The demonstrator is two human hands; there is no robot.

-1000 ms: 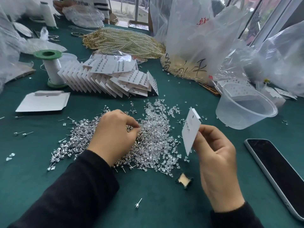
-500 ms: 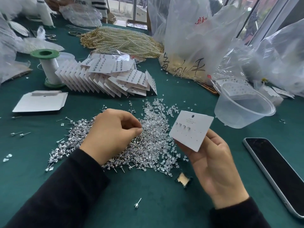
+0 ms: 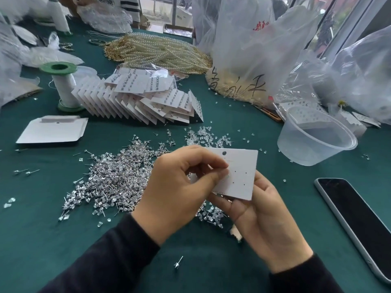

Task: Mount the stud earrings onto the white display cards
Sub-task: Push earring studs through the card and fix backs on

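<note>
Head view: I see both hands meeting over the green worktop (image 3: 31,229), with dark sleeves on both arms.
Card: the white display card (image 3: 239,176) is held up above the right edge of the earring heap. Its face is turned to the camera, with a round hang hole near the top and small punched holes in rows.
Right hand (image 3: 264,225): the grip is closed on the card from below and behind, with the thumb along the lower edge and the fingers hidden behind it.
Left hand (image 3: 177,187): the grip is narrow, with forefinger and thumb pinched on the card's left part. Whether a stud sits between the tips I cannot tell.
Stud earrings (image 3: 114,182): a wide silver heap lies loose on the worktop just left of the hands, and one stray stud (image 3: 178,263) lies nearer me.
Clear backs (image 3: 207,136): these are scattered just beyond the card.
Filled cards (image 3: 148,102): a fanned stack lies farther back, with a green-capped spool (image 3: 63,85) beside its left end.
Flat white box (image 3: 53,130): this lies at the left, apart from the heap.
Right side: a clear plastic tub (image 3: 317,142) stands there, and a dark-screened phone (image 3: 359,218) lies nearer me.
Far end: pearl strands (image 3: 158,51) lie in a pile, with plastic bags (image 3: 254,49) beside them.
</note>
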